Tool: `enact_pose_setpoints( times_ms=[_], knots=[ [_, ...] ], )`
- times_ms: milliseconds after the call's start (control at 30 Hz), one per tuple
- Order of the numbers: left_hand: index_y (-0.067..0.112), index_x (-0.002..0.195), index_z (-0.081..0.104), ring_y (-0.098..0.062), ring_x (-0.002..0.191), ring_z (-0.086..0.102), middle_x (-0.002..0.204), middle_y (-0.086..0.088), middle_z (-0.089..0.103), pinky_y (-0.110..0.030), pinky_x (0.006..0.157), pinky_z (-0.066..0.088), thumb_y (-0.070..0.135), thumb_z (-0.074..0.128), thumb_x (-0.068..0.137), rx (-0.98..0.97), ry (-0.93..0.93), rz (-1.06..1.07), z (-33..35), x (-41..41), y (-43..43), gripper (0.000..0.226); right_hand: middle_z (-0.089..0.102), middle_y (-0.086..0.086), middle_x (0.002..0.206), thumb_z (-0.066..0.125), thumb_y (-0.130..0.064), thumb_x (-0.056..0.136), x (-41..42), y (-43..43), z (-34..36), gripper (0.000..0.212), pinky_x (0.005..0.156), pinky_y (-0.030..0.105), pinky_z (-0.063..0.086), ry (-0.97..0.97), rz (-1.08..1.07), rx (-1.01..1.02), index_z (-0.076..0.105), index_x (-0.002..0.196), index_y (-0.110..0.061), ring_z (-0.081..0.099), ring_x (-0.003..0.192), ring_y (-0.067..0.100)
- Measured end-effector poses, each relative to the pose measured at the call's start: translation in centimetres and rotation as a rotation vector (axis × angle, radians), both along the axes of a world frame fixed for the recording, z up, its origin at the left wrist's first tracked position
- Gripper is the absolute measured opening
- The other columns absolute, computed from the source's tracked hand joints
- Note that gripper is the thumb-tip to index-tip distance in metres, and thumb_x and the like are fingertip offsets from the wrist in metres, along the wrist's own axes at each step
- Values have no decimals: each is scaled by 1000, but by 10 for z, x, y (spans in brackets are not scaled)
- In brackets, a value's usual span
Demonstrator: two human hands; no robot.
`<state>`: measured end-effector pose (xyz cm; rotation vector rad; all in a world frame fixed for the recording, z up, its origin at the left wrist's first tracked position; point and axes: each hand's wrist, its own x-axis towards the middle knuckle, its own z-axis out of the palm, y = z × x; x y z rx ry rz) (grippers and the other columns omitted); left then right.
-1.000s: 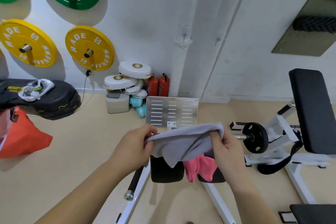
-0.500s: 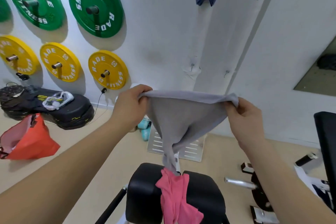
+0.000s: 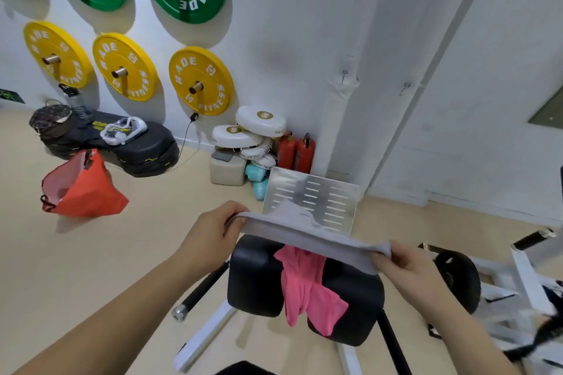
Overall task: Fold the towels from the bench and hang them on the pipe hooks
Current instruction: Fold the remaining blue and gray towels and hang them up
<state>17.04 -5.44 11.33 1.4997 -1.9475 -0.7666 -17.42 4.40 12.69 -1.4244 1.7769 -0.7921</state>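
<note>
Hands busy: left hand [image 3: 210, 231] and right hand [image 3: 405, 265] each pinch one end of grey towel [image 3: 307, 231], stretched in air above table [image 3: 253, 277]; pink towel [image 3: 304, 283] draped on table below; risk: fingertip pinch slips, end drops, fold undone (may land on pink towel); pipe hooks [image 3: 345, 73] small, well apart, easy to miss

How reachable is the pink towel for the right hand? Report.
Not yet, probably: the right hand pinches the grey towel, stretched over the pink towel with the left hand. Otherwise nothing intervenes.
</note>
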Motion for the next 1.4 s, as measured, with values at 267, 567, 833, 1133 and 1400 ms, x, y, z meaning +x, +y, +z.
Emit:
enact_pose_setpoints(
  times_ms=[267,567,833,1133,1400],
  knots=[
    [29,100,59,2,66,58,79,12,67,-13,54,41,20,45,106,262,-3,109,-72,23,67,18,42,-4,63,47,-86,78,22,49,-76,91,63,34,33,-44,-67,214,54,79,5,41,61,12],
    [28,89,66,-13,73,63,81,5,71,-31,64,52,19,51,100,378,-11,-27,-55,40,90,21,74,11,90,44,-48,104,32,79,-62,45,62,37,61,-248,-29,522,73,103,-13,73,82,29],
    [30,91,63,-12,74,60,82,4,69,-22,64,45,27,50,102,451,-92,-105,-82,1,61,17,70,19,76,59,-26,103,6,76,-92,16,61,43,59,-266,-214,434,71,101,-14,65,68,23],
    [30,93,62,-7,79,62,84,10,69,-25,68,48,27,50,103,373,-90,-45,-99,-60,-34,16,75,14,85,56,-27,105,-37,-3,-113,21,76,51,65,-261,-330,277,71,97,-15,71,86,40],
    [25,99,61,-16,81,63,84,5,68,-31,74,50,27,48,105,448,-138,-70,-144,-91,-156,14,68,0,70,56,-28,103,-51,-113,-155,23,67,32,52,-69,-390,311,67,84,-22,65,73,22]
  ],
)
